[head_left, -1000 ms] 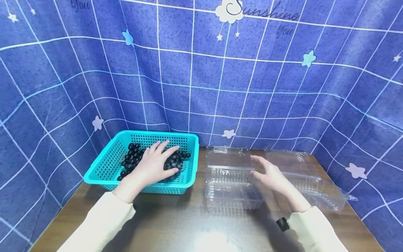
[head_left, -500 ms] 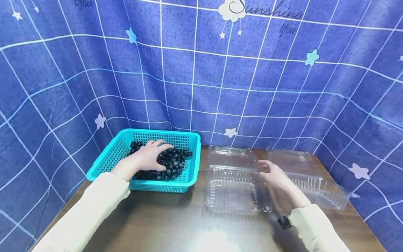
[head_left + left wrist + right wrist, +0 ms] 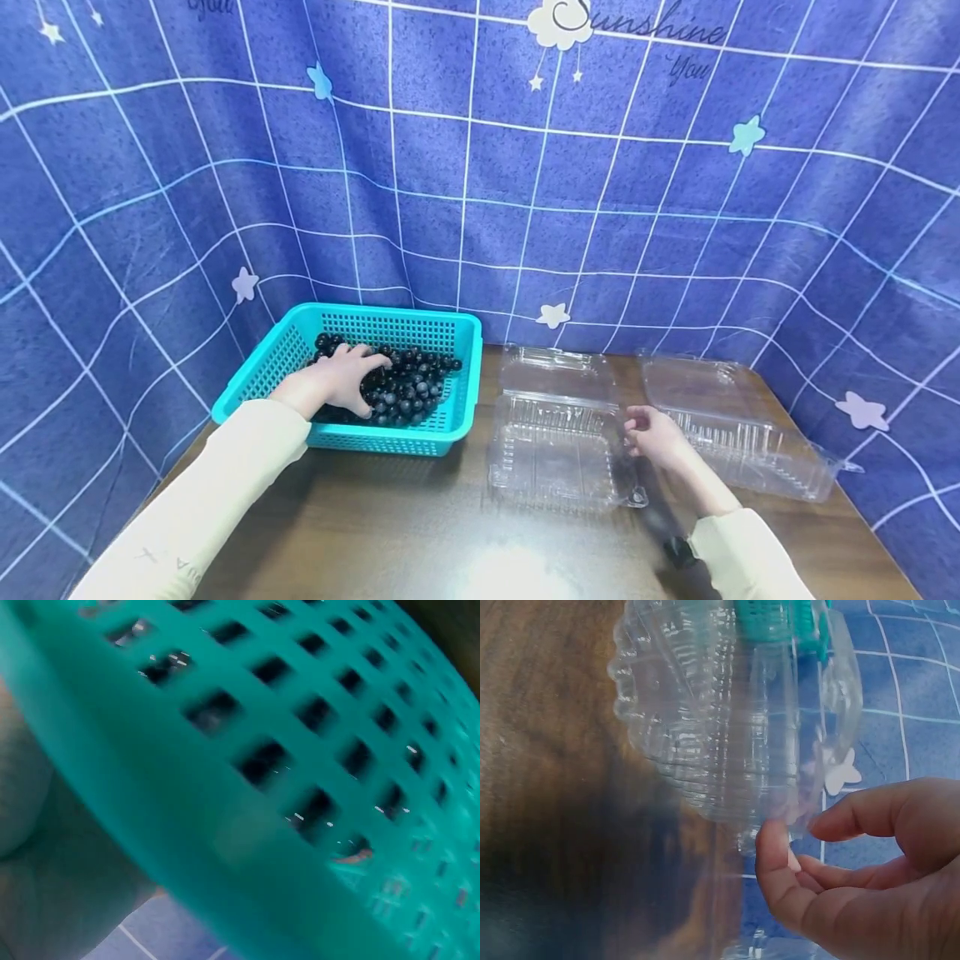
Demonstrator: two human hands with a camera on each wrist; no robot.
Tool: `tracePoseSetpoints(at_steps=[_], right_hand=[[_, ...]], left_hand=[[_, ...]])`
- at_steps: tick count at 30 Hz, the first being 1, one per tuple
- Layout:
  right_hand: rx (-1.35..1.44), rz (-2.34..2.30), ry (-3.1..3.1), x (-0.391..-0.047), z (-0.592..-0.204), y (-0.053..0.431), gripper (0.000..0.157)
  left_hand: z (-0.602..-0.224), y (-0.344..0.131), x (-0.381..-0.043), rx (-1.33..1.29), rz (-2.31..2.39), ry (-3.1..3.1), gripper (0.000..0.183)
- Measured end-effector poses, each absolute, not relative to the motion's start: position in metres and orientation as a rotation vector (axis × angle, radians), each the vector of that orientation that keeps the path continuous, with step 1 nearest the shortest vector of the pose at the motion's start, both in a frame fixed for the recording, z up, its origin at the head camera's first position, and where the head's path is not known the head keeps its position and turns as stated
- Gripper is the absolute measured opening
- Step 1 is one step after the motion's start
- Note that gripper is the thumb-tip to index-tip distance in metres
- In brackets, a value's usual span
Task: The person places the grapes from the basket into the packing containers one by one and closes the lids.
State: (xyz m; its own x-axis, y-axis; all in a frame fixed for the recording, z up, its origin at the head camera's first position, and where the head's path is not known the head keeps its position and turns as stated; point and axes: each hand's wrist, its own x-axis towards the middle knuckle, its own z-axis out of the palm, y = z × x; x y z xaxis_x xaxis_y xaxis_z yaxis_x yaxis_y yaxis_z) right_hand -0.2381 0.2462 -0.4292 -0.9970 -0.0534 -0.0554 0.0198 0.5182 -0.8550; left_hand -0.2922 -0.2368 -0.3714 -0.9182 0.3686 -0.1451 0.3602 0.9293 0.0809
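Curtained-off table station; room type undetermined. Blue star-printed cloth [image 3: 427, 158] screens the wood-grain table [image 3: 405, 517] on three sides.

Blue cloth [image 3: 420, 158] hangs, rippled, behind and at both sides of a brown wood-grain table [image 3: 405, 508]. White and pale-blue lines [image 3: 463, 199] grid it; stars [image 3: 553, 316] scattered. Cloud print [image 3: 561, 27] near top, dark "Sunshine" lettering [image 3: 663, 32]. Bright glare [image 3: 516, 575] on table's near part.

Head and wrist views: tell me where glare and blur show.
Head view: strong glare on the table near the bottom edge; left wrist view: basket blurred, close up; right wrist view: box glinting, table blurred and dark at lower left.
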Motion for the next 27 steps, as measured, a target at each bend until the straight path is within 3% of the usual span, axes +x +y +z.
tracePoseSetpoints(at_steps=[10, 20, 27], right_hand=[[0.064, -1.751, 2.423, -0.234, -0.435, 0.25, 0.043], [0.055, -1.819, 2.351, -0.235, -0.438, 0.253, 0.044], [0.086, -1.799, 2.335, -0.232, -0.438, 0.251, 0.044]], left_hand=[[-0.384, -0.261, -0.298, 0.514, 0.044, 2.946, 0.079], [-0.376, -0.257, -0.315, 0.52, 0.093, 2.926, 0.068], [-0.372, -0.247, -0.328, 0.517, 0.027, 2.947, 0.071]])
